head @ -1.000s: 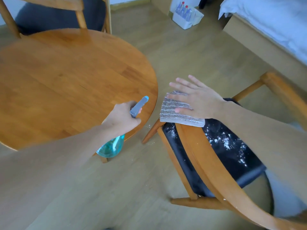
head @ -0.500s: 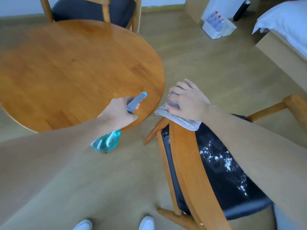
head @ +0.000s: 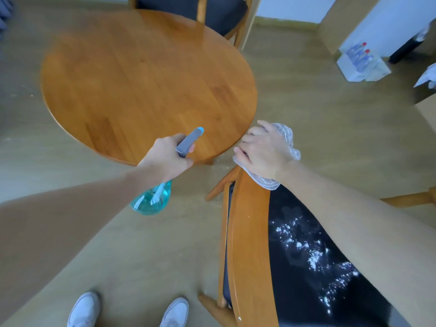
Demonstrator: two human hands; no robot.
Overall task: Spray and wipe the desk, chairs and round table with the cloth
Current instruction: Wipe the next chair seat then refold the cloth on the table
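**Cloth worked along the chair's wooden back**

The left hand (head: 168,159) curls round the spray bottle (head: 153,199), parked low beside the round table (head: 141,79), likely ready for the next spray. The right hand (head: 262,153) clutches the cloth (head: 286,138), bunched beneath its fingers, against the chair backrest (head: 250,232) end.

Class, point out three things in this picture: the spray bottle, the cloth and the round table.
spray bottle (head: 151,201): head view, on its blue-green body below the left hand.
cloth (head: 286,136): head view, on the bunched part past the right hand's knuckles.
round table (head: 141,79): head view, on its bare wooden top.
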